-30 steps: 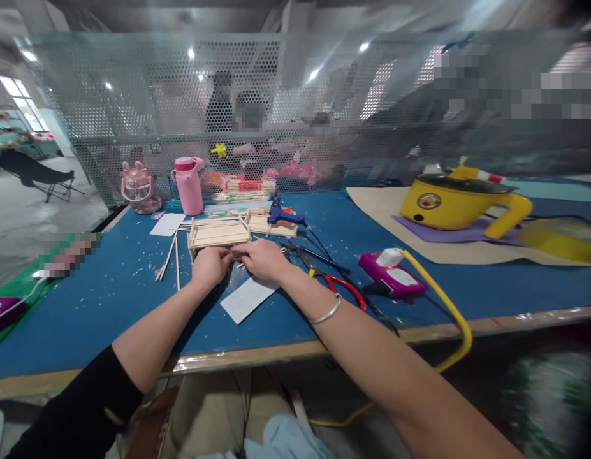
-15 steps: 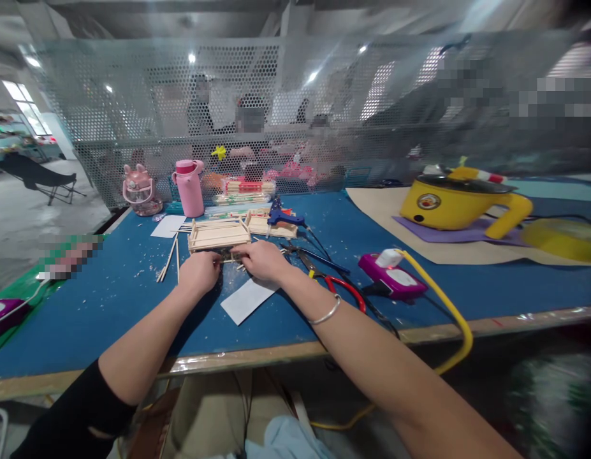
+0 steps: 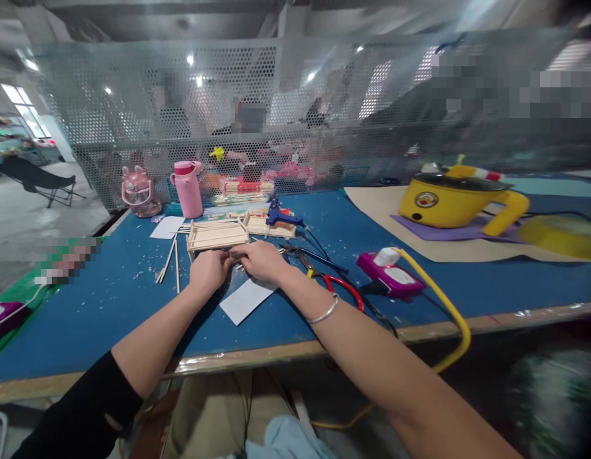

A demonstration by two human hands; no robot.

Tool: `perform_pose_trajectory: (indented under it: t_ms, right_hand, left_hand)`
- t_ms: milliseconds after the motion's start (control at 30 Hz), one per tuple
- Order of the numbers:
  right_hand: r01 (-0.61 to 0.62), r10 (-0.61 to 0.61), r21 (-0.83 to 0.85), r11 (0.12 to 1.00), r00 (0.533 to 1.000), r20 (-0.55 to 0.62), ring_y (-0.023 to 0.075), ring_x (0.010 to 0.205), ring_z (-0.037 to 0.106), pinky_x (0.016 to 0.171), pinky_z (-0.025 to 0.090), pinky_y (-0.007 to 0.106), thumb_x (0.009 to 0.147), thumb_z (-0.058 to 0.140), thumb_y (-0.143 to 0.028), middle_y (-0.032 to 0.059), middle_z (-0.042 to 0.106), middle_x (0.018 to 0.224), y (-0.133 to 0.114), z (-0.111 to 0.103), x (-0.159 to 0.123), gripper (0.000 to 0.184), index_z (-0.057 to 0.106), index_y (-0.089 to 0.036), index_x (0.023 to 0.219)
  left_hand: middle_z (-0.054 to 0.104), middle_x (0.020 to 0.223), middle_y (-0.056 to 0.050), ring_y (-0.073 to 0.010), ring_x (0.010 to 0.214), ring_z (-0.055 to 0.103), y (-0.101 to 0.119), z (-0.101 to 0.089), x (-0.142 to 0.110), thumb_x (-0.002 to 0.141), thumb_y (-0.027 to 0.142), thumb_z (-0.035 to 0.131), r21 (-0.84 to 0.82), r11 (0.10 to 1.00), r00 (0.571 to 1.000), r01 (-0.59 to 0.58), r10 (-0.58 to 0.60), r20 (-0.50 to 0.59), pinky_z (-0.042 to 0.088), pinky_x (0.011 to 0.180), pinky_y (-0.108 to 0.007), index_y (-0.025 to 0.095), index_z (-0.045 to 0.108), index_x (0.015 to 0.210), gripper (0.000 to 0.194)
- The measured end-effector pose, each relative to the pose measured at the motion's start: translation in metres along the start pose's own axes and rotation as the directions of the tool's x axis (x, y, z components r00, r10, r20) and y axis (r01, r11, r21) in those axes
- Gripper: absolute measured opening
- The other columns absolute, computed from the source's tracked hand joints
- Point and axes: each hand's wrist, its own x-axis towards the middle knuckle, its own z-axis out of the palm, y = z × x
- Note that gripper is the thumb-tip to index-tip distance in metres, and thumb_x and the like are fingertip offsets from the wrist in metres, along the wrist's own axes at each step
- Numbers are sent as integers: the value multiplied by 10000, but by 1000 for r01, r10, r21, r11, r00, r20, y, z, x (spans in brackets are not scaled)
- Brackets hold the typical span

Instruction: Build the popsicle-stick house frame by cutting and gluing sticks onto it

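Observation:
A small model built of pale wooden sticks (image 3: pixel 217 234) stands on the blue table, its slatted top facing up. At its near side, my left hand (image 3: pixel 210 269) is closed with the fingertips pinched. My right hand (image 3: pixel 257 260), a silver bangle on its wrist, is also closed, and its fingertips meet those of the left by the model's front right corner. Whatever lies between the fingers is hidden. Just behind, a blue glue gun (image 3: pixel 284 218) rests by a second stick piece (image 3: pixel 259 224). Below my right hand lies a white paper (image 3: pixel 247 301).
Loose sticks (image 3: pixel 167 260) lie to the left. Red-handled pliers (image 3: pixel 343 287) and a purple power strip (image 3: pixel 389 275) with a yellow cable are on the right. Farther back stand a pink bottle (image 3: pixel 187 191), a pink jug (image 3: pixel 141 194) and a yellow pot (image 3: pixel 448 203), before a perforated screen (image 3: pixel 146 127).
My left hand has slid right along the model's near side, and its fingertips now meet the right hand's. The right hand has barely moved.

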Motion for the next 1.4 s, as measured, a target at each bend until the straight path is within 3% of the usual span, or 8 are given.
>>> perform_pose_trajectory:
  t_ms: [300, 833, 1167, 1400]
  right_hand:
    - [4, -4, -26, 1000, 1000, 0, 199, 955, 601, 771, 422, 276, 798, 416, -228, 11, 673, 1050, -1, -1, -1, 370, 617, -322, 1094]
    - [9, -9, -28, 1000, 1000, -13, 199, 931, 613, 750, 428, 277, 789, 422, -227, 11, 678, 1037, -2, -1, -2, 382, 609, -330, 1106]
    - [15, -8, 55, 998, 990, -140, 176, 911, 623, 756, 424, 249, 792, 399, -215, 15, 687, 1019, 2, -1, 0, 358, 668, -265, 1023]
    - [34, -33, 3, 999, 997, -72, 184, 914, 615, 733, 423, 256, 792, 404, -218, -4, 684, 1023, -1, 0, -1, 355, 647, -308, 1034]
  left_hand:
    - [702, 945, -83, -235, 891, 633, -1, 7, 9, 821, 364, 456, -86, 996, 999, 33, -33, -3, 456, 730, -283, 266, 687, 995, 305]
    - [705, 906, -92, -236, 871, 633, -1, 6, 10, 813, 400, 462, -53, 998, 999, 20, -18, 41, 455, 718, -291, 255, 698, 941, 305]
    - [709, 893, -89, -237, 855, 644, 0, 6, 7, 802, 394, 481, -22, 999, 999, 32, -32, 19, 463, 696, -285, 251, 698, 938, 293]
    - [704, 909, -97, -235, 869, 640, 0, 5, 8, 810, 404, 471, -18, 999, 999, 29, -29, 40, 464, 716, -284, 250, 699, 943, 306]
